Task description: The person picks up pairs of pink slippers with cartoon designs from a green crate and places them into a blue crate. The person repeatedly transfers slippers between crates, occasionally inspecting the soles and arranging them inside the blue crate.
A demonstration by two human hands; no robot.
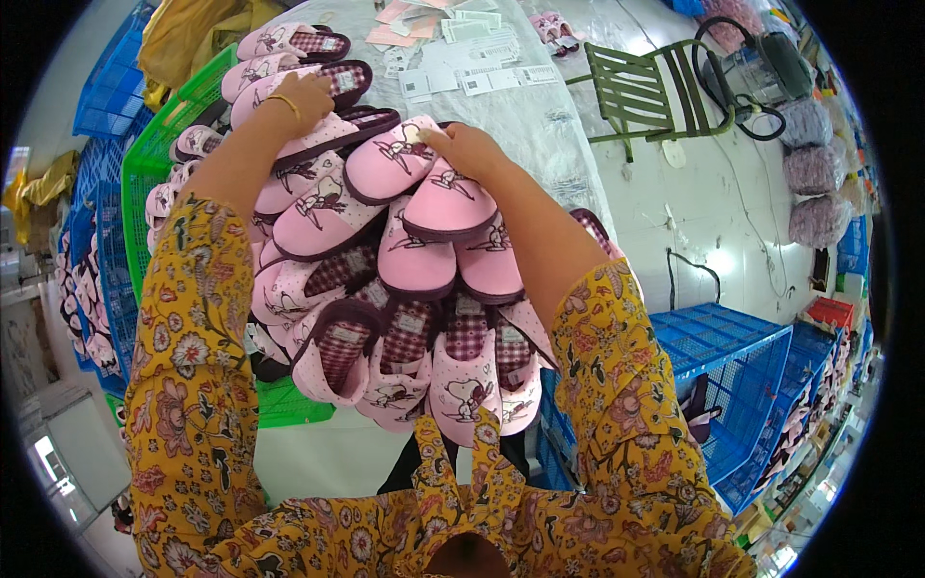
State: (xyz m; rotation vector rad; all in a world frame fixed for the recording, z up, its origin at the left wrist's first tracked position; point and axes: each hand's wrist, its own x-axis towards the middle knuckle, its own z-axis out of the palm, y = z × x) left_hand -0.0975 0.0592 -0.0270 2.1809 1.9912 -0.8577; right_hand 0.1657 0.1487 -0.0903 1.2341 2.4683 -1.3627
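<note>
A heap of pink slippers [318, 217] with dark plum trim and checked linings covers the near end of the table. Each has a cartoon dog printed on its toe. My left hand [301, 101] reaches to the far left of the heap, its fingers closed on a pink slipper [349, 81] in a stacked row. Near the heap's middle, my right hand [467, 151] grips a pink slipper [450, 202], with the thumb beside a neighbouring slipper [390, 159]. Its fingertips are partly hidden. Several slippers [467, 385] hang toward me at the near edge, soles down and linings showing.
Paper labels and tags [472, 63] lie on the plastic-covered table [549, 144]. A green crate [145, 169] with slippers stands left. Blue crates [723, 337] are at the lower right. A green folding chair [641, 87] stands on the floor beyond the table's right side.
</note>
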